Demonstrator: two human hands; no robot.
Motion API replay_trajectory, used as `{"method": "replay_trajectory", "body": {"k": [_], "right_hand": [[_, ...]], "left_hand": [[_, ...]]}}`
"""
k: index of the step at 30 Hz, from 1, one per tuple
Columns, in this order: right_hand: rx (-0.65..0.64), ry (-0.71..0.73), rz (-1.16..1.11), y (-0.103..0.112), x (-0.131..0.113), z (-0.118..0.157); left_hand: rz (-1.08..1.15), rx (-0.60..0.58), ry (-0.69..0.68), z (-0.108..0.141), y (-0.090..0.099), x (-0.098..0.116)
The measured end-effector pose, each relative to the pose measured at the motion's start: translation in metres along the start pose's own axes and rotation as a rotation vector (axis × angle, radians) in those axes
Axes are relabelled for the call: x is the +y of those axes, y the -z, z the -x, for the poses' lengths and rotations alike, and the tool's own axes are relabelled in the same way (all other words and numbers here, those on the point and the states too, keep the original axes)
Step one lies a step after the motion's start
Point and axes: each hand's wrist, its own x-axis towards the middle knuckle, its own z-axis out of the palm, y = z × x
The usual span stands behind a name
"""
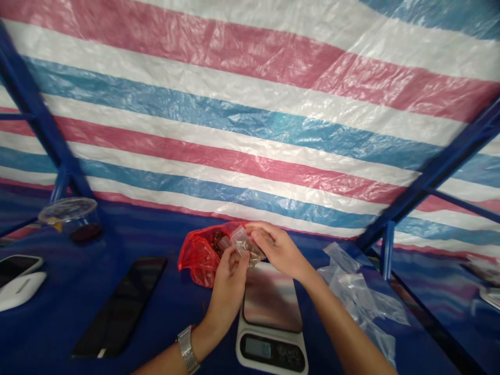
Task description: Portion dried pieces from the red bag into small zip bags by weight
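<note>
My left hand (230,278), with a metal watch on the wrist, pinches the lower left side of a small clear zip bag (245,245) with light brown bits inside. My right hand (273,246) has its fingers closed at the bag's upper right side. Just behind and to the left lies an open red plastic bag (199,255) holding dark reddish-brown pieces (217,242). A digital scale (272,307) stands below the hands, its steel plate bare and its display lit.
Several empty clear bags (359,291) lie at the right. On the left are a black phone (123,307), a lidded plastic cup (76,221) with dark contents, a white case (21,291) and another device (19,268). A striped sheet (250,114) hangs behind, between blue metal bars.
</note>
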Motion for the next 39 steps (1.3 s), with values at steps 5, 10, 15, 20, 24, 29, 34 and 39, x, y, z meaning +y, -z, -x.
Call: {"method": "replay_trajectory", "body": {"k": [5,10,15,20,24,29,34,39], "right_hand": [[-0.323,0.037,0.203,-0.009,-0.022,-0.029],[-0.311,0.09,0.32,-0.021,-0.009,-0.035],[-0.322,0.061,0.301,-0.019,0.002,-0.034],[-0.341,0.013,0.247,-0.013,-0.001,-0.032],[-0.371,-0.044,0.197,-0.005,-0.005,-0.033],[-0.352,-0.068,0.174,0.004,-0.005,-0.034],[-0.33,-0.102,0.151,0.011,-0.007,-0.034],[-0.403,-0.139,0.142,0.034,-0.014,-0.03]], "left_hand": [[0.049,0.105,0.083,-0.009,0.007,-0.003],[0.113,0.107,0.146,-0.011,0.008,-0.003],[0.131,0.12,0.185,-0.011,0.006,-0.008],[0.121,0.095,0.191,-0.012,0.005,-0.011],[0.104,0.07,0.161,-0.013,0.005,-0.015],[0.004,0.04,0.078,-0.01,0.006,-0.016],[-0.113,0.022,-0.128,-0.011,0.009,-0.012],[-0.383,0.033,-0.269,-0.013,0.014,-0.01]]}}
